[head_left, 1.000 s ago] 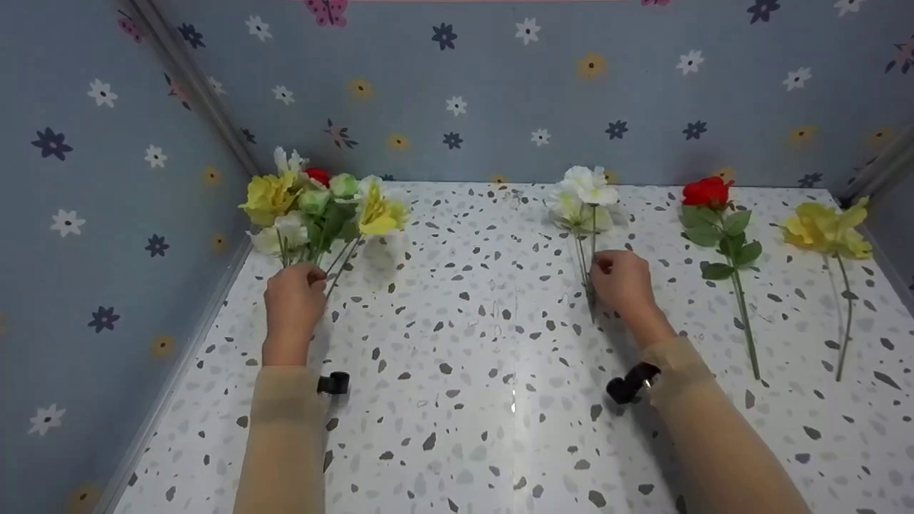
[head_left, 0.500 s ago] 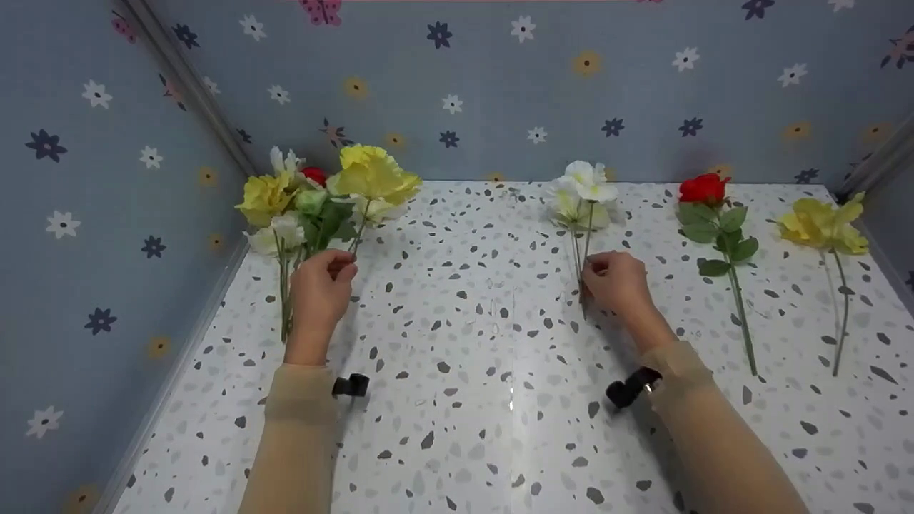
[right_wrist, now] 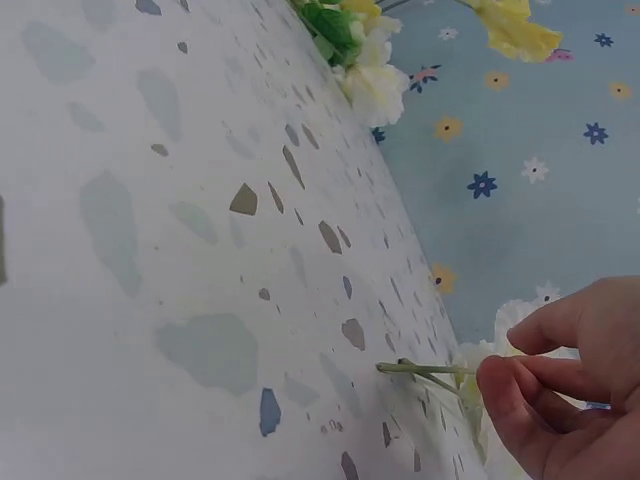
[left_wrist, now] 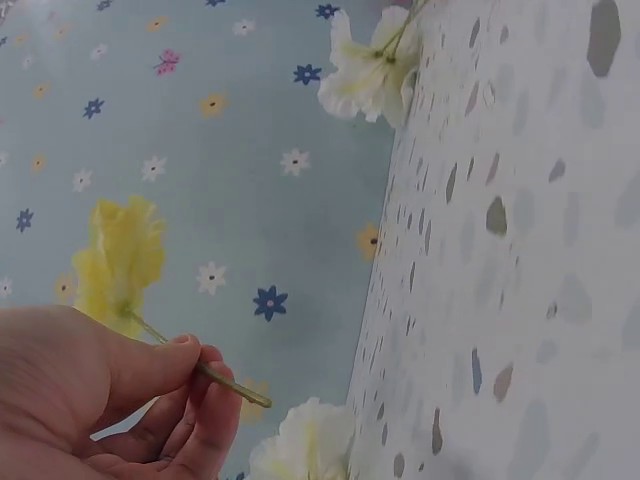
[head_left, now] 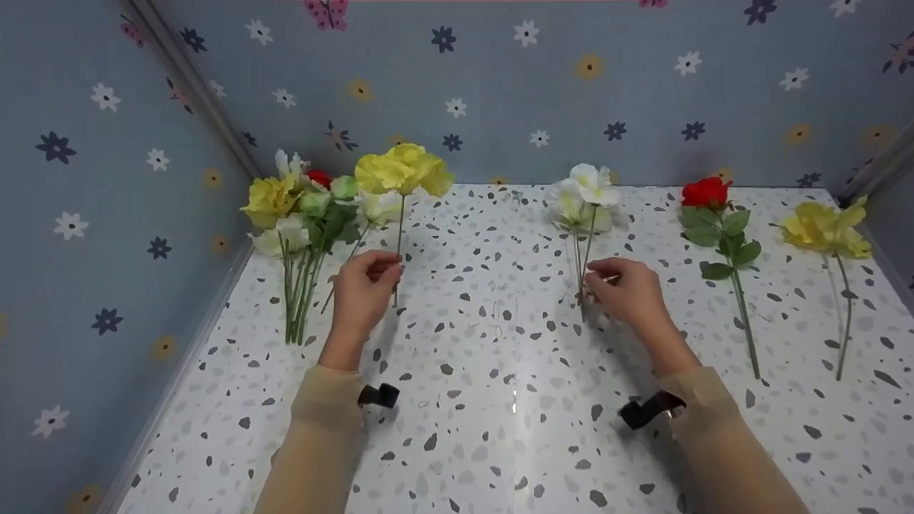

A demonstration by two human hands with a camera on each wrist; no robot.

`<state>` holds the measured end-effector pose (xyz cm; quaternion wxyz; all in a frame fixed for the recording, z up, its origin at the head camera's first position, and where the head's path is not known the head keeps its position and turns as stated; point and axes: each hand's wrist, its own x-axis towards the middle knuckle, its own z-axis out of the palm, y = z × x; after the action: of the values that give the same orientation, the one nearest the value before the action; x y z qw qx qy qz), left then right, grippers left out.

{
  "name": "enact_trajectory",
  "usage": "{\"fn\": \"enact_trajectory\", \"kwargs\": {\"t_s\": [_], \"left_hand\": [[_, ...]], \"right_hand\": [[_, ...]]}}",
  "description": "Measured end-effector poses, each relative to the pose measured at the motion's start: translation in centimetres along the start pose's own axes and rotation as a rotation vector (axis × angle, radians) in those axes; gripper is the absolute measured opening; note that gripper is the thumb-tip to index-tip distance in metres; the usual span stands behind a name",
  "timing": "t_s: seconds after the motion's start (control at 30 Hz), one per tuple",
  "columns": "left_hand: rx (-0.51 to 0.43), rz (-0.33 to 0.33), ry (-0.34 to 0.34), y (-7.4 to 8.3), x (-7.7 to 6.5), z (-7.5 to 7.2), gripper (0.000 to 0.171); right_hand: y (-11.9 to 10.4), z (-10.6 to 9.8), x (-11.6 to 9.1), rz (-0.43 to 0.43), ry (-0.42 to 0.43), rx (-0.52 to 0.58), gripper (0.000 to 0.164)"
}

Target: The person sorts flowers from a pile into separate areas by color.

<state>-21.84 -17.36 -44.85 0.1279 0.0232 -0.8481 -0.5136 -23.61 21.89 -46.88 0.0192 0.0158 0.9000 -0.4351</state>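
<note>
My left hand [head_left: 365,289] pinches the thin stem of a yellow flower [head_left: 403,170] between thumb and fingers. The bloom stands raised to the right of the bunch; in the left wrist view the stem's end pokes past the fingertips. My right hand [head_left: 628,285] is beside the stems of the white flowers [head_left: 582,196] on the table. Its thumb and index finger are slightly parted at those stems, as the right wrist view also shows. At the left lies a bunch of mixed flowers [head_left: 314,203], yellow, white, green and red, with a white flower [head_left: 378,207] at its right side.
Toward the right a red rose [head_left: 707,193] with green leaves lies on the speckled white table [head_left: 471,400]. Another yellow flower [head_left: 825,228] lies at the far right. Flower-patterned walls [head_left: 493,78] close off the back and both sides.
My left hand has lifted the yellow flower from the bunch and carried it right. The right hand's fingers have parted at the white flowers' stems, and its wrist has shifted slightly right and nearer.
</note>
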Motion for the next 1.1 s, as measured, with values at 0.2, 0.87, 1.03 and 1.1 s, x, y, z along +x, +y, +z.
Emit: {"fn": "enact_trajectory", "kwargs": {"t_s": [0.2, 0.87, 1.03, 1.1], "left_hand": [[-0.348, -0.018, -0.077, 1.9, -1.5, 3.3, 0.016], [-0.662, -0.154, -0.521, 6.3, -9.6, 13.5, 0.015], [-0.647, -0.137, -0.545, 6.5, -9.9, 13.5, 0.015], [-0.637, -0.144, -0.548, 6.5, -9.9, 13.4, 0.014]], "right_hand": [[0.1, -0.3, -2.4, -0.008, -0.006, 0.143, 0.041], [-2.2, 4.1, -7.4, -0.211, -0.062, 0.541, 0.032], [-2.7, 4.3, -7.4, -0.263, -0.024, 0.6, 0.024], [-2.7, 4.3, -7.3, -0.269, -0.012, 0.59, 0.023]]}}
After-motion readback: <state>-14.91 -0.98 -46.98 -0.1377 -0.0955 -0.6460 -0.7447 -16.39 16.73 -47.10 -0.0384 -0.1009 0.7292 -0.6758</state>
